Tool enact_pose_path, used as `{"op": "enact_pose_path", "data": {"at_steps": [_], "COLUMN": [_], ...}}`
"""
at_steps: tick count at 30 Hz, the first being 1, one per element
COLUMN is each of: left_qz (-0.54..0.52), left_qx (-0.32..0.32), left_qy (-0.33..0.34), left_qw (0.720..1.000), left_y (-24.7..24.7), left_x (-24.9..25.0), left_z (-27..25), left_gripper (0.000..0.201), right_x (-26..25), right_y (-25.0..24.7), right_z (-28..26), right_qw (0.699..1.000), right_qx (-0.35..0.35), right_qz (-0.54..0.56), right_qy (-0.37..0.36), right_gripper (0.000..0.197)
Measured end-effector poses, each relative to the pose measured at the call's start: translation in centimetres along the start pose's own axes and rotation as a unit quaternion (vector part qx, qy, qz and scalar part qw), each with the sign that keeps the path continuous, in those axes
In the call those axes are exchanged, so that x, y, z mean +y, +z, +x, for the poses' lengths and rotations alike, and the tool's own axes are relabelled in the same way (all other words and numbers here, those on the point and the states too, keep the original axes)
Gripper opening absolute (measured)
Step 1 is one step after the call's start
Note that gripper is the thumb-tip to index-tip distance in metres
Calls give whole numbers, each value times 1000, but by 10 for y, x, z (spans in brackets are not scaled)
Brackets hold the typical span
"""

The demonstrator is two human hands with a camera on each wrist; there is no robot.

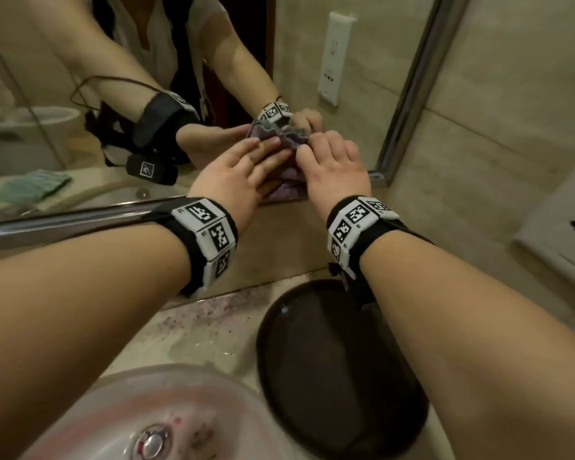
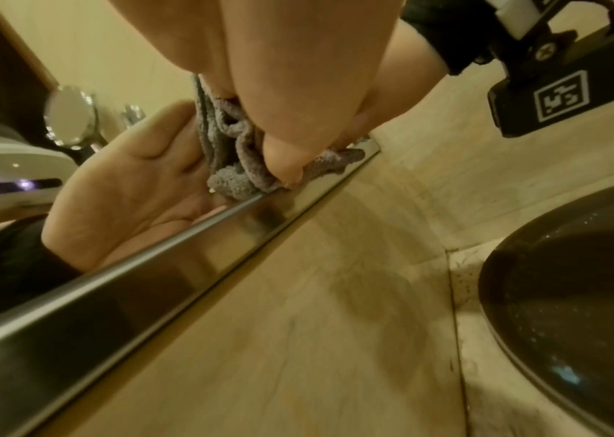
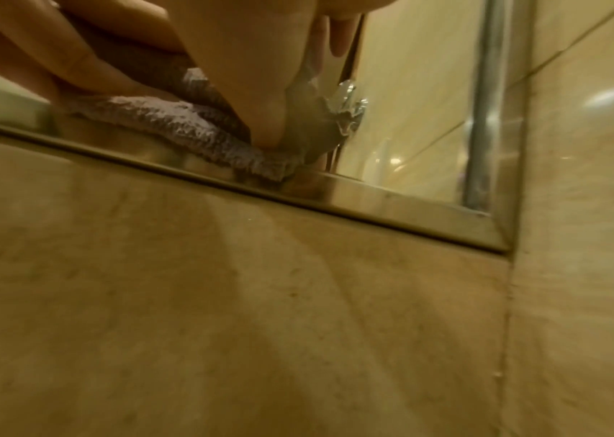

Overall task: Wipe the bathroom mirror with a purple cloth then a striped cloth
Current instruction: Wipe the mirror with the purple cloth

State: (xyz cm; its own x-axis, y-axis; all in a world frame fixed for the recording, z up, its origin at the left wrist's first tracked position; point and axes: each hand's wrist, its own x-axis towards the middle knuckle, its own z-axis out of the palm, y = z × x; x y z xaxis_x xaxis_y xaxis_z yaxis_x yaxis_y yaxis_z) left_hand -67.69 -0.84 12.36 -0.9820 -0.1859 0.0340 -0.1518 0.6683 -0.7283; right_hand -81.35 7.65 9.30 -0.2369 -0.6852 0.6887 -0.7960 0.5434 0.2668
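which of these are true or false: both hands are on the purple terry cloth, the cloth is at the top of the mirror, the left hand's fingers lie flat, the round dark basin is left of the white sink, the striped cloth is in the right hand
1. Both hands are on the purple terry cloth. True.
2. The cloth is at the top of the mirror. False: it sits against the mirror's metal bottom frame, near the right corner.
3. The left hand lies with fingers flat. True.
4. The round dark basin is left of the white sink. False: it is right of it.
5. The right hand holds the striped cloth. False: it grips the purple one.
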Motion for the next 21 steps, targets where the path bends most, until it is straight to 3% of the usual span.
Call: {"op": "enact_pose_path", "data": {"at_steps": [5,8,11,14,17,21], "left_qz": [18,20,27,30,36,68], "left_qx": [6,21,24,23,18,10], "left_qy": [8,9,13,15,4,16], "left_qw": [1000,1000,999,999,999,998], "left_y": [-24,-32,-40,-50,-53,-55], "left_x": [24,35,45,55,60,53], "left_z": [37,56,72,84,89,89], "left_gripper": [59,59,59,61,62,62], "right_x": [40,59,69,74,72,71], "right_y": [5,1,-4,-5,-3,-3], "right_z": [-13,-29,-49,-62,-61,-57], "right_qw": [997,993,979,963,949,947], "right_qx": [-17,-42,-181,-248,-288,-287], "right_qz": [-49,-42,-31,-9,18,49], "right_qy": [62,101,91,102,123,133], "right_gripper": [15,28,50,63,70,69]}}
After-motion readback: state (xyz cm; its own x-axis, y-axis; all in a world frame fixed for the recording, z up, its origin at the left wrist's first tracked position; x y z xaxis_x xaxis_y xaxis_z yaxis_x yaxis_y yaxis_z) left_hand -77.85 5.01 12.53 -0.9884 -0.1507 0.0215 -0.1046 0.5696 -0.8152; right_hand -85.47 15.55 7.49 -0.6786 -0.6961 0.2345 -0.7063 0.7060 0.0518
